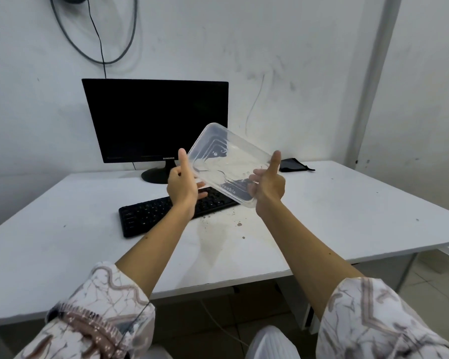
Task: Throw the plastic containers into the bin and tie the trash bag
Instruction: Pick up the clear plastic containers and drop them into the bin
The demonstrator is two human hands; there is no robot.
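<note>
Both of your hands hold the clear plastic container (227, 164) by its opposite long sides: your left hand (183, 186) has the thumb raised along the near-left rim with fingers curled underneath, and your right hand (267, 183) mirrors it on the right rim, thumb up. So the container is clamped between two grips, lifted clear of the desk (347, 211) and tilted, its far end higher, above the black keyboard (151, 216) near the middle of the desk.

You probably hold it by the edges and tilted this way because the inside looks smeared with pale residue; an edge grip keeps your palms off the mess. Crumbs and a faint stain (233, 224) lie on the desk just below it, by the keyboard's right end.

Raised lettering on the container's near end reads "veable", likely part of a longer word. The monitor (154, 120) toward the back edge carries "SAMSUNG" on its lower bezel. A small dark pouch (294, 165) lies near the back edge, right of the monitor. No bin or trash bag is in view.
</note>
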